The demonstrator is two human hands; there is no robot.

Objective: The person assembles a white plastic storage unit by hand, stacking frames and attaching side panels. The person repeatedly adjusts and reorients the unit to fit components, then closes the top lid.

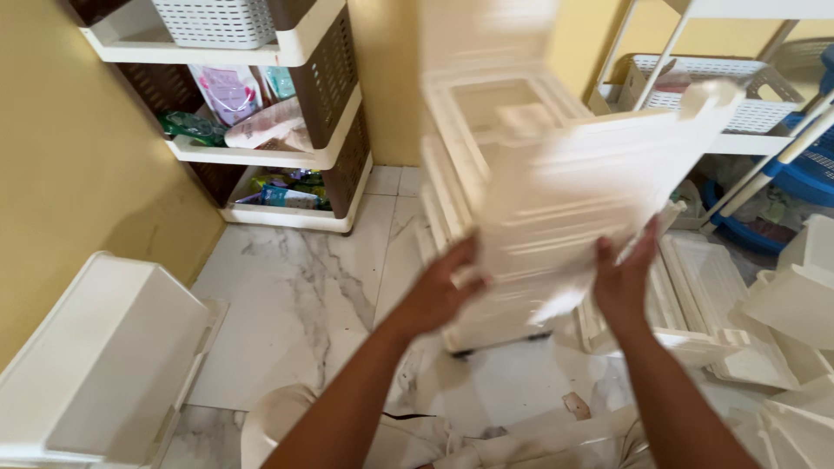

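Head view, looking down at a marble floor [287, 295].

Both hands are gripping one cream plastic panel [591, 200], held up and tilted above a cream plastic drawer cabinet [486, 122] that is standing on the floor against the yellow wall [78, 174]. The left hand [443, 291] is clasping the panel's lower left edge, fingers [465, 280] wrapped round it. The right hand [625, 278] is pinching the lower right edge, fingers pointing upward along the face. The panel is badly motion-blurred; it is possibly a drawer front or side wall, and I cannot tell which.

Step in hand, as judged: the panel is being carried or turned at the cabinet, mid-handling rather than seated. The next move is likely calling for squaring the panel with the cabinet frame and keeping both grips firm while it tilts.

Surroundings: a white drawer box [104, 365] is lying at lower left. More loose cream panels [721, 313] are lying stacked on the floor to the right, crowding the space beside the cabinet. A brown-and-cream shelf rack [330, 95] holding packets is standing in the corner. A white basket [730, 95] is sitting on a rack at upper right, with blue plastic items [808, 165] beside it.
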